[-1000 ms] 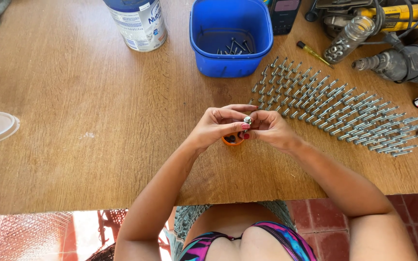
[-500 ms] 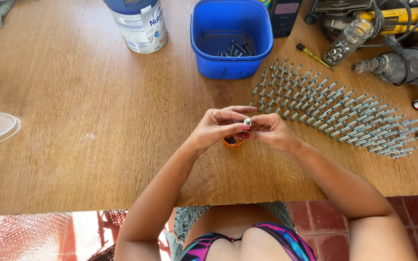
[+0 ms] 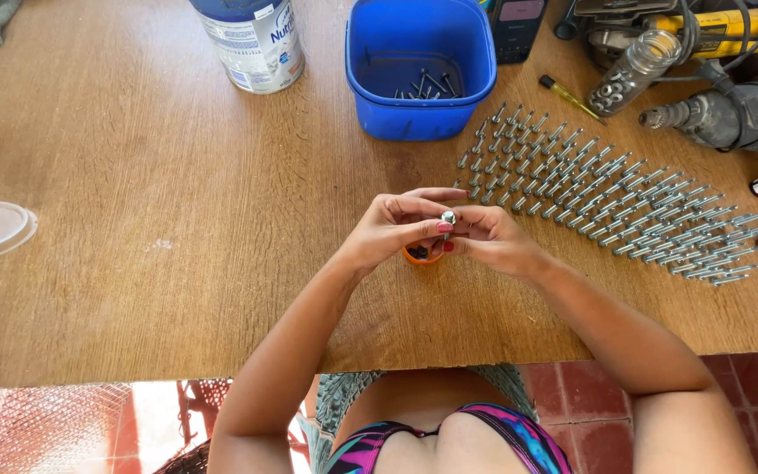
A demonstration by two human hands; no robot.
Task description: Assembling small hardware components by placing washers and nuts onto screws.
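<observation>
While both hands pinch a bolt (image 3: 448, 217), bolt rows (image 3: 607, 206) lie beside.

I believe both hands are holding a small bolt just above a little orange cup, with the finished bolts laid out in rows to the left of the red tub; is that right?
Not quite: the tub is blue, not red, and the rows of bolts lie to its right, as the head view shows. The rest holds: the left hand and right hand hold a small bolt above the orange cup.
</observation>
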